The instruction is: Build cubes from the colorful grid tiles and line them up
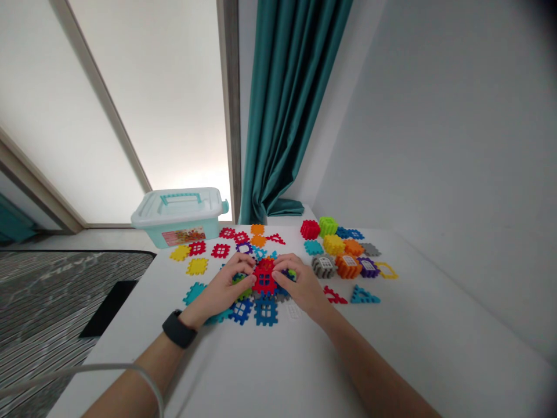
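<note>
Both my hands meet over a cluster of interlocking plastic waffle blocks at the middle of the white table [278, 354]. My left hand [224, 284] grips the cluster from the left, and my right hand [300, 285] grips it from the right. A red waffle block [264, 280] faces me between them, with green, blue and orange pieces joined around it. Flat tiles lie close by, among them a blue tile [266, 312] below the cluster. My fingers hide part of the cluster.
A pale turquoise lidded plastic storage box [178, 217] stands at the table's far left. Several joined cubes of coloured tiles [335, 267] sit at the far right, beside a white wall. A teal curtain [278, 110] hangs behind. The table's left edge drops to a striped floor [56, 313].
</note>
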Action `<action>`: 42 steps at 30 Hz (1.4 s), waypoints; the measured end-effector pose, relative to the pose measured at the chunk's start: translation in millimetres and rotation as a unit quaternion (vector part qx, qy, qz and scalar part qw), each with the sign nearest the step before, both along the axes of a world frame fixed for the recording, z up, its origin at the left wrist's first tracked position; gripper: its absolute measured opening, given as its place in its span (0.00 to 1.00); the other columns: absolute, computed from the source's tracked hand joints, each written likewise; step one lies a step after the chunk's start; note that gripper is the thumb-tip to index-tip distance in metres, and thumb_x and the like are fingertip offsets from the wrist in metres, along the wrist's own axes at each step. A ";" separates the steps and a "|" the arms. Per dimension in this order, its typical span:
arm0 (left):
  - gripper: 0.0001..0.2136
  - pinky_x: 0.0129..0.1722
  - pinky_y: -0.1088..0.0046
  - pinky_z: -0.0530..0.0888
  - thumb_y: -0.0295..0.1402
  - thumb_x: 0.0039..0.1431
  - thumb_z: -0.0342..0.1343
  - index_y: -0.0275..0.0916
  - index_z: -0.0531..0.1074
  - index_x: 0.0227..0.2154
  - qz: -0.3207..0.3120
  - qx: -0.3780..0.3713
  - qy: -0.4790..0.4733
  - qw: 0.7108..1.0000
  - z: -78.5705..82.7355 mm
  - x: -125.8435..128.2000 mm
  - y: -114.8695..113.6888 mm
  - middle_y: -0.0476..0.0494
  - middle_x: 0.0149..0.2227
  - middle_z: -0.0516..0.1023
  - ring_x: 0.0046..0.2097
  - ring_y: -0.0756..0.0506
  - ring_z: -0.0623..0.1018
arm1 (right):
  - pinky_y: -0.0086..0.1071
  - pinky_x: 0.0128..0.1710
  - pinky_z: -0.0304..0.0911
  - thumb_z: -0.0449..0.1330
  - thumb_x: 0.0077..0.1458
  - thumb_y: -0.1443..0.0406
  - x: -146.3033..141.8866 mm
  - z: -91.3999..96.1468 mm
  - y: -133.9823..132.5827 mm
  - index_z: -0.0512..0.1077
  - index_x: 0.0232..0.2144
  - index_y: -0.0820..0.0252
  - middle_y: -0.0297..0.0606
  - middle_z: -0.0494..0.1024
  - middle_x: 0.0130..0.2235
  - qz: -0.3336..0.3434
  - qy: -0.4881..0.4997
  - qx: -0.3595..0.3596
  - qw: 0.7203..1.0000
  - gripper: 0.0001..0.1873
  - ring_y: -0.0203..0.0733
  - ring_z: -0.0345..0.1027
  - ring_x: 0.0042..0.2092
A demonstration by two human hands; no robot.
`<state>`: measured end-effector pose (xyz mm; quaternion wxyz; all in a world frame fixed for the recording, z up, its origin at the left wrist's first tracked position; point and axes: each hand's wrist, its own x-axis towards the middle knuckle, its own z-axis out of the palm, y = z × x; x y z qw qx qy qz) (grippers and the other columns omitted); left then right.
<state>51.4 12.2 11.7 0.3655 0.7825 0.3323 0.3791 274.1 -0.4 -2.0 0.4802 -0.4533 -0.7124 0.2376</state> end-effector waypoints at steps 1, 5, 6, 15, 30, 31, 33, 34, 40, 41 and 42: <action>0.12 0.59 0.58 0.70 0.40 0.67 0.54 0.40 0.72 0.30 0.009 0.004 0.002 1.000 0.0 -0.2 0.3 0.41 0.47 0.72 0.52 0.43 0.74 | 0.42 0.50 0.67 0.62 0.58 0.64 -0.6 0.5 -0.9 0.76 0.30 0.55 0.39 0.78 0.41 -0.007 -0.003 0.016 1.000 0.04 0.45 0.73 0.46; 0.10 0.57 0.58 0.71 0.40 0.65 0.56 0.40 0.74 0.33 0.048 0.025 0.012 0.998 -0.5 -2.3 2.4 0.42 0.46 0.74 0.50 0.42 0.75 | 0.46 0.53 0.67 0.61 0.61 0.64 -1.8 3.4 -6.3 0.76 0.35 0.52 0.39 0.77 0.41 -0.039 -0.019 0.125 0.991 0.04 0.48 0.71 0.51; 0.10 0.57 0.58 0.71 0.41 0.65 0.56 0.41 0.75 0.34 0.051 0.028 0.014 0.998 -1.0 -3.1 3.2 0.42 0.46 0.74 0.50 0.42 0.75 | 0.47 0.54 0.66 0.61 0.62 0.64 -2.0 3.9 -7.9 0.76 0.36 0.51 0.39 0.77 0.41 -0.043 -0.029 0.154 0.987 0.04 0.48 0.71 0.51; 0.10 0.58 0.58 0.71 0.42 0.65 0.56 0.42 0.76 0.37 0.036 0.028 0.033 0.998 -3.6 -6.2 3.8 0.42 0.48 0.73 0.51 0.41 0.75 | 0.49 0.53 0.68 0.61 0.63 0.67 -4.6 2.5 -14.1 0.77 0.41 0.47 0.38 0.77 0.41 -0.012 -0.088 0.239 0.967 0.08 0.49 0.70 0.51; 0.20 0.62 0.54 0.68 0.37 0.56 0.67 0.46 0.71 0.51 0.092 0.145 0.045 0.984 -8.4 -9.2 4.9 0.40 0.55 0.64 0.60 0.38 0.68 | 0.49 0.58 0.66 0.61 0.61 0.64 -2.9 -2.0 -10.2 0.66 0.59 0.51 0.45 0.74 0.55 0.005 -0.117 0.157 0.981 0.24 0.51 0.67 0.57; 0.20 0.62 0.54 0.68 0.37 0.56 0.67 0.46 0.71 0.51 0.096 0.155 0.046 0.982 -8.6 -8.9 4.5 0.40 0.55 0.64 0.59 0.38 0.68 | 0.50 0.57 0.66 0.61 0.61 0.64 -3.1 -2.7 -10.1 0.66 0.59 0.51 0.45 0.74 0.54 0.000 -0.115 0.158 0.981 0.24 0.51 0.68 0.57; 0.21 0.61 0.54 0.69 0.38 0.57 0.67 0.46 0.71 0.52 0.104 0.168 0.045 0.979 -9.6 -8.3 4.0 0.39 0.55 0.64 0.59 0.37 0.68 | 0.50 0.56 0.66 0.60 0.61 0.64 -3.6 -4.1 -10.0 0.66 0.58 0.51 0.45 0.75 0.53 -0.006 -0.112 0.160 0.981 0.23 0.52 0.68 0.55; 0.21 0.60 0.54 0.70 0.38 0.56 0.67 0.46 0.71 0.52 0.106 0.172 0.044 0.978 -10.5 -8.0 3.9 0.39 0.55 0.64 0.58 0.37 0.69 | 0.50 0.56 0.67 0.60 0.61 0.64 -3.9 -4.8 -10.1 0.66 0.58 0.52 0.45 0.75 0.53 -0.008 -0.111 0.162 0.980 0.23 0.52 0.68 0.55; 0.21 0.59 0.53 0.71 0.39 0.57 0.66 0.48 0.71 0.53 0.110 0.184 0.035 0.976 -13.1 -5.6 2.6 0.39 0.54 0.64 0.57 0.37 0.69 | 0.49 0.57 0.66 0.61 0.60 0.64 -5.5 -4.6 -12.2 0.65 0.59 0.52 0.45 0.74 0.55 -0.017 -0.100 0.167 0.981 0.25 0.51 0.67 0.57; 0.21 0.58 0.53 0.71 0.39 0.58 0.66 0.48 0.70 0.53 0.109 0.184 0.035 0.976 -12.7 -5.2 1.9 0.39 0.54 0.64 0.57 0.37 0.69 | 0.49 0.58 0.66 0.61 0.60 0.64 -5.8 -3.8 -12.8 0.65 0.59 0.52 0.45 0.74 0.56 -0.016 -0.096 0.164 0.982 0.25 0.51 0.67 0.58; 0.21 0.58 0.53 0.71 0.39 0.58 0.66 0.48 0.70 0.53 0.108 0.183 0.035 0.977 -12.1 -4.8 1.1 0.40 0.54 0.64 0.57 0.37 0.69 | 0.49 0.58 0.66 0.61 0.60 0.64 -6.1 -2.9 -13.4 0.64 0.60 0.51 0.45 0.73 0.57 -0.014 -0.093 0.160 0.983 0.26 0.51 0.67 0.58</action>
